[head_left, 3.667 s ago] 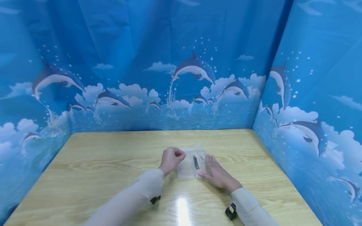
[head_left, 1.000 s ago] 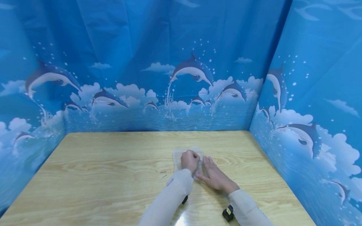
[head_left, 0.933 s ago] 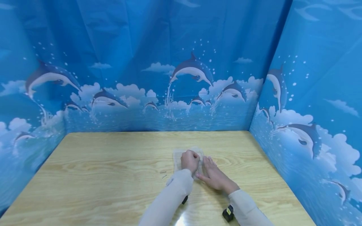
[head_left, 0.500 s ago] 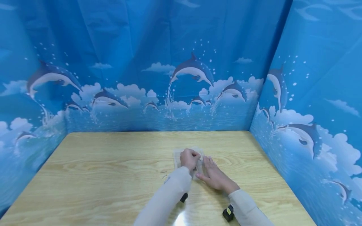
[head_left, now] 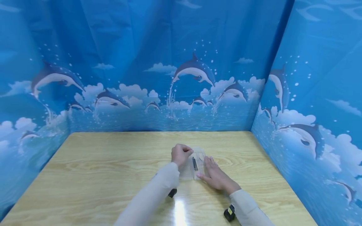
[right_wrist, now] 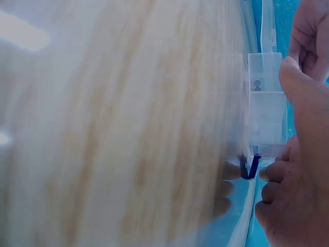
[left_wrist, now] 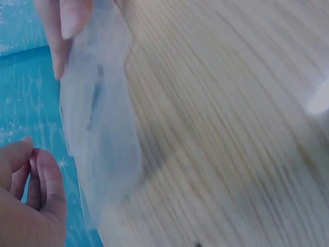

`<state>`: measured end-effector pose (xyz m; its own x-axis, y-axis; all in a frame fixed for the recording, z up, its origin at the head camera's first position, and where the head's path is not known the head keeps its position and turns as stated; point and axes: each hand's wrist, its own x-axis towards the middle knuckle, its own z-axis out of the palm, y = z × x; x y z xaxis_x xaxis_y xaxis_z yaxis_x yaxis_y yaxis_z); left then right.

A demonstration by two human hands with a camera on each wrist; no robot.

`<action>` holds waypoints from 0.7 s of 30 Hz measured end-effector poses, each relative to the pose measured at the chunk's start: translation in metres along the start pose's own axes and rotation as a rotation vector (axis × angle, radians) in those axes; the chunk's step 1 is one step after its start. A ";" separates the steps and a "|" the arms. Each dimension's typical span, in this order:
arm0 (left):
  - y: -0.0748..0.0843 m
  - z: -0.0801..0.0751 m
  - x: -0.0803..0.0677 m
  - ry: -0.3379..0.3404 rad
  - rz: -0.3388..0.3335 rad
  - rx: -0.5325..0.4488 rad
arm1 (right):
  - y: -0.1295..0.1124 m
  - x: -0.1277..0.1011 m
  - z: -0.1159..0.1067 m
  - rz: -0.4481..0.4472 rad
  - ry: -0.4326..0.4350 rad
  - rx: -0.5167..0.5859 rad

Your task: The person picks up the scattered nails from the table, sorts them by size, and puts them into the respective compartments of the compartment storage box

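Note:
An opened clear plastic box (head_left: 200, 154) lies on the table, with a flat translucent half on its left. Dark, slender nail-like pieces (head_left: 194, 164) lie in one of its compartments. My left hand (head_left: 179, 154) is above the box's far left part, curled, thumb and fingertips pinched together; nothing shows between them. In the left wrist view that hand (left_wrist: 33, 193) is beside the blurred box (left_wrist: 100, 113). My right hand (head_left: 216, 174) rests with straight fingers along the box's right side. The right wrist view shows its thumb (right_wrist: 295, 77) at the compartment wall.
The box stands on a wood-grain table (head_left: 113, 157) that reflects a bright lamp spot. A blue dolphin-print curtain (head_left: 158, 62) closes off the back and sides. Dark wrist cameras sit under both sleeves, the right one (head_left: 229, 213) close to the tabletop.
My left hand has lifted away from the compartment to the left, uncovering the dark pieces. The left sleeve now covers where small thin pieces lay on the table. My right hand stays put.

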<state>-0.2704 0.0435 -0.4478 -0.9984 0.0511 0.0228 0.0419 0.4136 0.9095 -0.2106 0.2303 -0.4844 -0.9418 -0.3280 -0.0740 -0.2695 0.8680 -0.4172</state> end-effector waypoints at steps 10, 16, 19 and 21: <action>-0.024 -0.031 -0.002 -0.044 -0.013 0.085 | 0.000 0.001 0.001 0.019 -0.009 -0.004; -0.034 -0.051 -0.007 -0.056 0.003 0.124 | 0.001 -0.001 0.000 0.011 -0.005 0.006; -0.038 -0.061 -0.009 -0.053 0.010 0.147 | 0.001 -0.001 0.001 0.008 -0.009 -0.001; -0.041 -0.067 -0.012 -0.050 0.009 0.161 | 0.001 -0.001 0.000 0.007 -0.013 -0.003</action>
<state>-0.2630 -0.0346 -0.4578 -0.9951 0.0985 0.0060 0.0598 0.5526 0.8313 -0.2102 0.2317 -0.4851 -0.9411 -0.3265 -0.0883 -0.2635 0.8714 -0.4137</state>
